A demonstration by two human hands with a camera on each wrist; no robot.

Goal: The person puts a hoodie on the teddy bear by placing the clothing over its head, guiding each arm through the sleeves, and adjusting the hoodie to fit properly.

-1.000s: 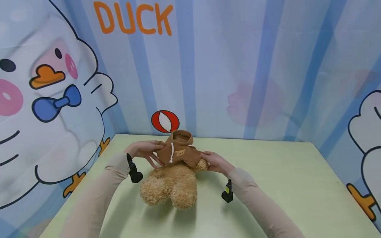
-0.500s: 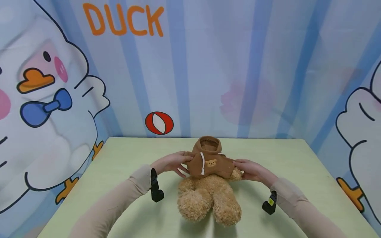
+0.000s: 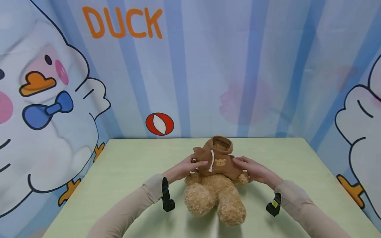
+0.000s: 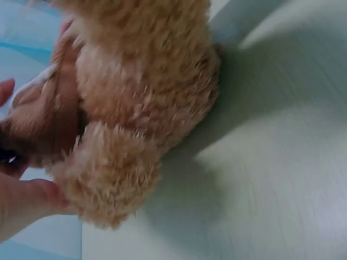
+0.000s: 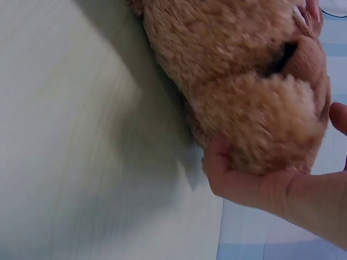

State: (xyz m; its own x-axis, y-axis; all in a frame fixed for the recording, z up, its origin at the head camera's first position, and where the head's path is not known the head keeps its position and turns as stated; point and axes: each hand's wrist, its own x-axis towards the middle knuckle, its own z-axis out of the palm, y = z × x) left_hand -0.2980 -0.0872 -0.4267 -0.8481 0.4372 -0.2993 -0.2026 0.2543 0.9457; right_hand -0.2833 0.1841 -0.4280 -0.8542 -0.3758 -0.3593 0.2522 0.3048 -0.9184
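Pinching the left side of the brown hoodie (image 3: 221, 169), our left hand (image 3: 185, 168) lays its thumb on the front of the cloth, its other fingers partly hidden. Our right hand (image 3: 253, 169) grips the hoodie's right side, thumb on the cloth, fingers against a fluffy paw (image 3: 243, 178). Between both hands, right of the middle of the scene, we see the hoodie on a tan plush toy (image 3: 217, 188), whose thick legs point to the near side. A white drawstring (image 3: 212, 161) hangs left of a bear-face patch (image 3: 221, 162), and the hood (image 3: 221, 142) stands at the far end. Under everything we have a pale green table (image 3: 143, 152); whether the legs touch it, we cannot tell. Beyond the far edge, a blue striped backdrop (image 3: 205, 66) bears orange letters (image 3: 122, 23) at left and a red-and-white ball (image 3: 159, 124).
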